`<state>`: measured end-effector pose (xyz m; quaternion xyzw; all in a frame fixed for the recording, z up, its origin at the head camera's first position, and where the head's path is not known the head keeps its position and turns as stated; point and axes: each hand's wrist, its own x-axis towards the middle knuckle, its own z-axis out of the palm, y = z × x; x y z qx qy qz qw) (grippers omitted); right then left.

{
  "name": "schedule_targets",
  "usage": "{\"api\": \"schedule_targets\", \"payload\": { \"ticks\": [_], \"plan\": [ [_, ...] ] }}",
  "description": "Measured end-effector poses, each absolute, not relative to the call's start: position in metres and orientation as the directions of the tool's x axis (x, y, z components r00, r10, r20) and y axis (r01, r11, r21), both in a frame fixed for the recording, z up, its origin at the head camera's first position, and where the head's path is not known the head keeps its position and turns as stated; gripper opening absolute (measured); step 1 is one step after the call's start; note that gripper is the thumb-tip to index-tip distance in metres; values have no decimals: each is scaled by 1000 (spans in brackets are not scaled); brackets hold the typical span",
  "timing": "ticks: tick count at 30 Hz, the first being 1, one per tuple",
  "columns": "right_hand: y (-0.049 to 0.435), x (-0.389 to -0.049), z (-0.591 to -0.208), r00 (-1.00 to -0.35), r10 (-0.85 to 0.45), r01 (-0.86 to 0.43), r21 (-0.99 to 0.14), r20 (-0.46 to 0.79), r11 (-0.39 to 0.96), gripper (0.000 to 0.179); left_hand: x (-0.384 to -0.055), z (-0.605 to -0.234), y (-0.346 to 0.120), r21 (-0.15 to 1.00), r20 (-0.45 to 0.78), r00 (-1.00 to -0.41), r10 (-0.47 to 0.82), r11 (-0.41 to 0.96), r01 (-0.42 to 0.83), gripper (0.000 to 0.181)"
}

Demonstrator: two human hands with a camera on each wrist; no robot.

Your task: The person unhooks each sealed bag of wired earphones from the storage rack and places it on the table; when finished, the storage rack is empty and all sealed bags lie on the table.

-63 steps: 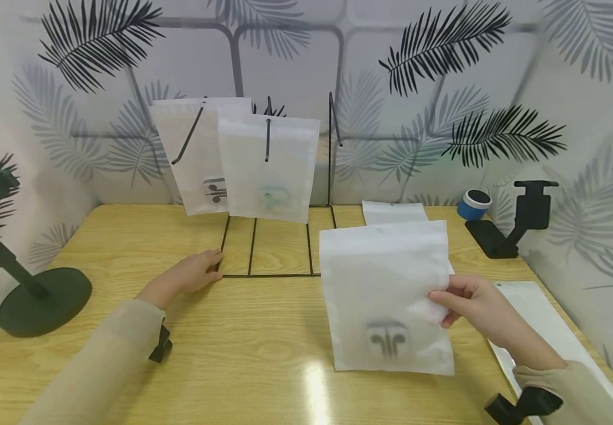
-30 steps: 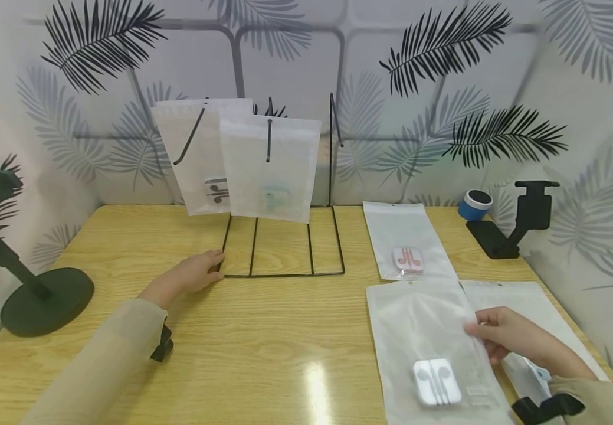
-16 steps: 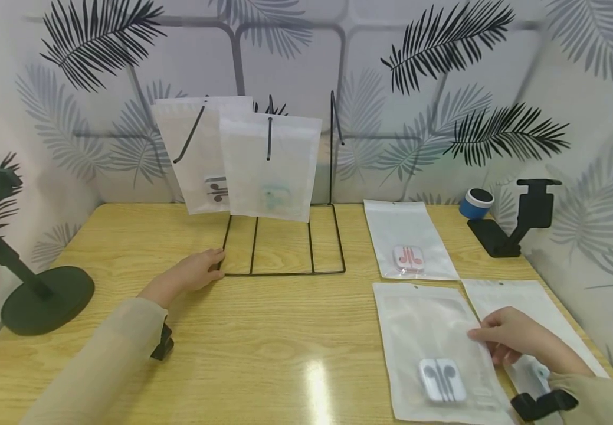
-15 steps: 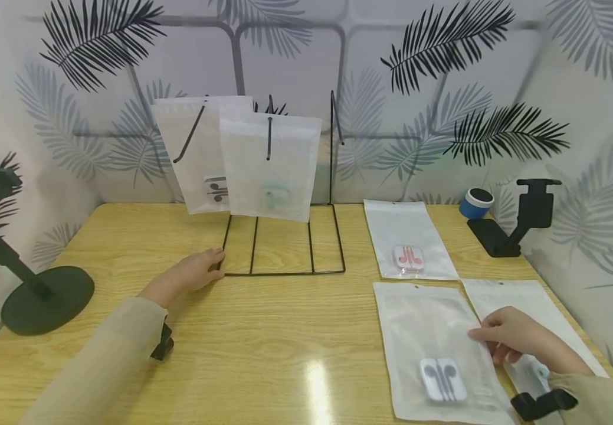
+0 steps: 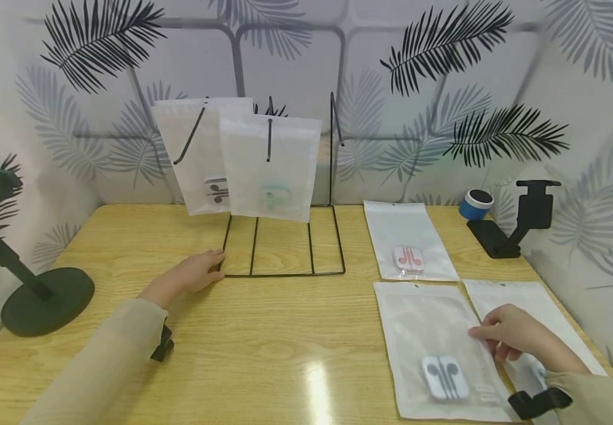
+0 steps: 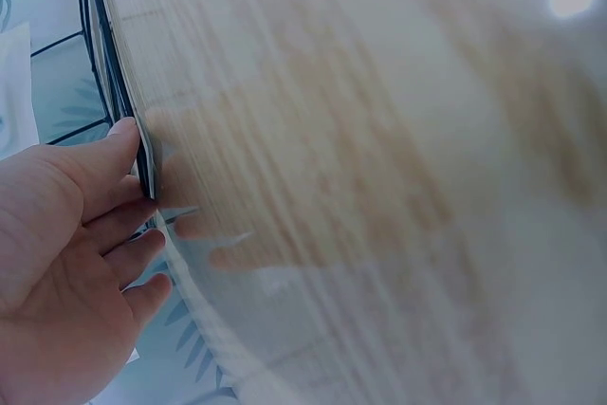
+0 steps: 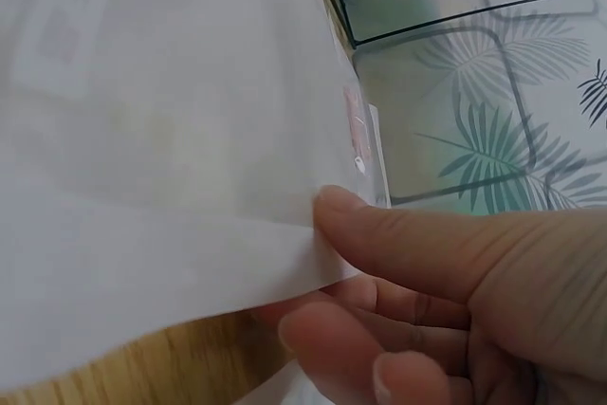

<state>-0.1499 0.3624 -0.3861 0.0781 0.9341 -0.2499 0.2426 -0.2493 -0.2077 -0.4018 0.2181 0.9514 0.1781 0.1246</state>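
Observation:
My left hand (image 5: 196, 272) pinches the left front corner of a black wire display rack (image 5: 285, 275); in the left wrist view, the thumb and fingers (image 6: 121, 144) lie on either side of the wire. Two white zip bags hang from the rack's hooks: a rear one (image 5: 189, 150) with dark earphones, and a front one (image 5: 271, 168) with something greenish inside. At the right, a white zip bag (image 5: 423, 321) holding earphones in a white case (image 5: 445, 378) lies on the table. My right hand (image 5: 518, 333) pinches its right edge between thumb and fingers (image 7: 379, 230).
Behind the held bag lies a bag (image 5: 407, 227) with pink earphones. Another bag (image 5: 529, 301) lies partly under my right forearm. A black phone stand (image 5: 531, 212) and a blue jar (image 5: 475, 205) stand back right; a dark green lamp (image 5: 46, 301) stands left.
The bag in my right hand was held up with its back showing; it has come down to the right and turned over onto the table. My left hand stays at the rack.

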Motion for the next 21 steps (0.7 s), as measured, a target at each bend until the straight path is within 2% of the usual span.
{"api": "schedule_targets", "payload": {
  "ticks": [12,21],
  "plan": [
    [360,-152,-386,-867,34,270,-411,-498,871,32,-248,-402,-207,404,-164,-873,460,838,366,55],
    [356,-153,-371,-870,3,245,-428,-493,870,30,-250,-403,-207,399,-163,-876,455,842,363,55]
  ]
}}
